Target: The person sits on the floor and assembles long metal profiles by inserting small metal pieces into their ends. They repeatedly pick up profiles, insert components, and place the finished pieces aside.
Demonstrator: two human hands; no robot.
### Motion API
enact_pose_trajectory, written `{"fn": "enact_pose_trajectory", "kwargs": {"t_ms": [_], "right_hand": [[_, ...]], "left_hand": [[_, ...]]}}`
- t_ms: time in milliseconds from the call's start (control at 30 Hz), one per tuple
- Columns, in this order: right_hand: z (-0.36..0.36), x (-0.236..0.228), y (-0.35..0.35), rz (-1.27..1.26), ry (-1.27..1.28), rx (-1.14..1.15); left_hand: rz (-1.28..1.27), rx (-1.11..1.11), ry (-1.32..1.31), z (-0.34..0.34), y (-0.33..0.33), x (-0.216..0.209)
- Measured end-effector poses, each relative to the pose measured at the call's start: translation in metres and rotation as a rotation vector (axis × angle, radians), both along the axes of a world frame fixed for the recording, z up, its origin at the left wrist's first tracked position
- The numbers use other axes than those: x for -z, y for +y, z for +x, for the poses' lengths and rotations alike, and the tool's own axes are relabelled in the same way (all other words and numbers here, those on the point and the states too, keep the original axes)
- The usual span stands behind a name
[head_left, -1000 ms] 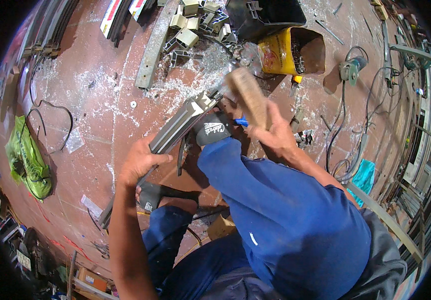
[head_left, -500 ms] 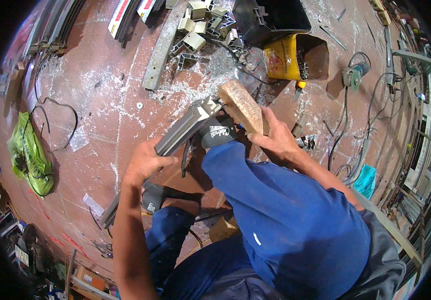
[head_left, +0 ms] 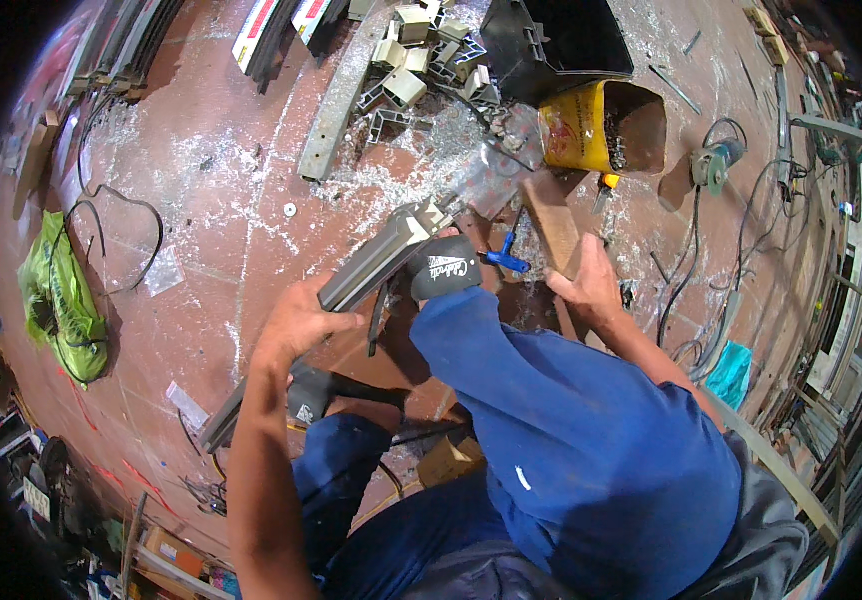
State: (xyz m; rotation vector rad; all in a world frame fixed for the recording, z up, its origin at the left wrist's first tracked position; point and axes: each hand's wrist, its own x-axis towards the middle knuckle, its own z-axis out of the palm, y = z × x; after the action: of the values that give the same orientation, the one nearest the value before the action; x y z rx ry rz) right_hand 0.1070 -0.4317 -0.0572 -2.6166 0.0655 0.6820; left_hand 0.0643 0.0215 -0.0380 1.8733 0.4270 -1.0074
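Observation:
My left hand (head_left: 303,318) is closed around a dark grey metal profile (head_left: 371,262), which slants up to the right across my shins. Its far end shows a pale, bright corner piece beside my dark sandal (head_left: 443,268). My right hand (head_left: 591,285) grips a wooden block (head_left: 552,222) with thumb and fingers on either side. That block is apart from the profile's end. Between the sandal and the block is a blue-handled tool (head_left: 507,256) with a thin shaft; its exact kind is unclear.
Cut metal profile pieces (head_left: 406,70) lie heaped near a black bin (head_left: 511,50) and a yellow container (head_left: 573,130) of small parts. An angle grinder (head_left: 713,168) with a cable rests at the right. A green bag (head_left: 66,310) lies left. Pale shavings cover the floor.
The wooden block has moved right and down, away from the profile's end, with my right hand. The blue-handled tool now shows. My left hand still holds the profile.

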Motion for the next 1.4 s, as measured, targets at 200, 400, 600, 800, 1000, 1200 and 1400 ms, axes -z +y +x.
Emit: {"fn": "enact_pose_trajectory", "kwargs": {"t_ms": [200,400,600,800,1000,1200,1400], "right_hand": [[0.019,0.007,0.004,-0.081,-0.404,-0.142],[0.133,0.002,0.123,0.368,-0.521,-0.311],[0.217,0.012,0.205,0.059,-0.334,-0.381],[0.204,0.009,0.18,0.378,-0.273,-0.295],[0.13,0.004,0.114,1.175,0.201,-0.133],[0.119,0.012,0.105,1.05,0.31,-0.257],[0.123,-0.001,0.107,0.896,0.269,-0.368]], "left_hand": [[0.016,0.039,-0.02,0.0,0.001,0.001],[0.005,0.011,-0.019,-0.001,-0.001,-0.004],[0.033,0.009,0.004,0.005,-0.008,-0.012],[0.035,0.022,0.013,-0.003,-0.001,0.001],[0.023,-0.002,0.003,-0.005,0.0,0.001],[0.029,0.026,-0.039,0.001,-0.004,-0.004],[0.038,0.003,-0.008,-0.002,-0.004,-0.003]]}}
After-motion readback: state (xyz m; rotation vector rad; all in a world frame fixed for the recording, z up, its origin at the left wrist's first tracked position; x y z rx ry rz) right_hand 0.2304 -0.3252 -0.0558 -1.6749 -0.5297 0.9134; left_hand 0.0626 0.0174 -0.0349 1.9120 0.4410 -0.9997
